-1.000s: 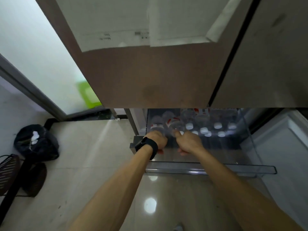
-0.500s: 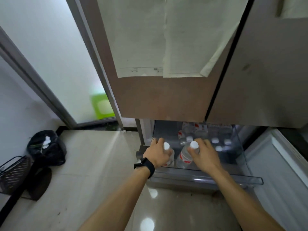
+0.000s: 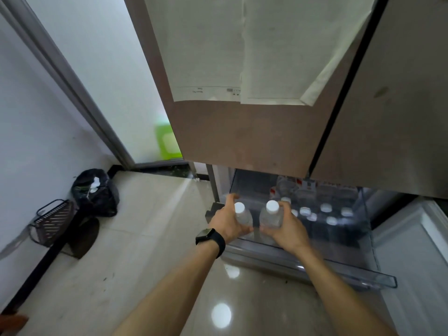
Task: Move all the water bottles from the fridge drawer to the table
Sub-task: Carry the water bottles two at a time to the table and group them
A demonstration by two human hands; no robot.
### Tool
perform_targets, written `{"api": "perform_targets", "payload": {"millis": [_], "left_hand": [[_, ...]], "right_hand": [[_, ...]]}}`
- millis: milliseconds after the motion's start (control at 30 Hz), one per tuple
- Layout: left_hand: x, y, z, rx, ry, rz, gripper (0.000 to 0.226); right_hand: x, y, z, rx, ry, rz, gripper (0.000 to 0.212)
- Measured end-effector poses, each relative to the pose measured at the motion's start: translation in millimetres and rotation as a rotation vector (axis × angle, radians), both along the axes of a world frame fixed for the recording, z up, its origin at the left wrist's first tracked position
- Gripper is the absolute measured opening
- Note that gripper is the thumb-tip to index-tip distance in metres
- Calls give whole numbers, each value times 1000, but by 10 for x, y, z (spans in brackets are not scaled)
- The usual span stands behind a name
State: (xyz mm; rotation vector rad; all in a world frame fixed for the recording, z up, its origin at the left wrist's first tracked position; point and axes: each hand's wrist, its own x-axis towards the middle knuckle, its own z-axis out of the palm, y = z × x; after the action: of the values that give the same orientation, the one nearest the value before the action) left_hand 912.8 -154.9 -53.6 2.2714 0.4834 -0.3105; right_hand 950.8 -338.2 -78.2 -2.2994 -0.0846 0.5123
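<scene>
The clear fridge drawer (image 3: pixel 344 272) is pulled out at floor level under the brown fridge door. My left hand (image 3: pixel 226 221), with a black watch on the wrist, grips a clear water bottle (image 3: pixel 242 215) with a white cap. My right hand (image 3: pixel 287 227) grips a second white-capped water bottle (image 3: pixel 270 215) beside it. Both bottles are upright, held just above the drawer's front left corner. Several more white-capped bottles (image 3: pixel 326 214) stand in the drawer behind and to the right. No table is in view.
Paper sheets (image 3: pixel 242 49) hang on the fridge door (image 3: pixel 242 137) overhead. A black rubbish bag (image 3: pixel 95 192) and a dark wire basket (image 3: pixel 52 220) sit on the tiled floor at the left wall. A white panel (image 3: pixel 417 251) stands right of the drawer.
Both hands have closed on a bottle each and lifted them out of the drawer's left front. The view has tilted upward, showing more of the fridge door.
</scene>
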Motion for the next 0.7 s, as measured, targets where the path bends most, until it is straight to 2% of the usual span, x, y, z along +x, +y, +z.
{"api": "perform_targets", "payload": {"millis": [200,300,400,500,633,700], "left_hand": [[31,97,-136,-47,20,-12,94],[-9,167,-260,-46,22,-31,79],[-30,215,-301,-86,-40,-11,74],[-34,261,-195,-173,-136,36,74],[-163,448,217,-416,-290,169,69],[-303,608,416,-460,-360,207,71]], "right_hand": [[-22,-42,-94,-13,-9,-61,71],[-96,-100,-96,22,-48,-118,61],[-199,-178,38,84,-125,-186,57],[-275,-268,299,113,-217,-208,64],[-392,-260,800,118,-332,-135,65],[-436,-154,1051,102,-376,-53,65]]}}
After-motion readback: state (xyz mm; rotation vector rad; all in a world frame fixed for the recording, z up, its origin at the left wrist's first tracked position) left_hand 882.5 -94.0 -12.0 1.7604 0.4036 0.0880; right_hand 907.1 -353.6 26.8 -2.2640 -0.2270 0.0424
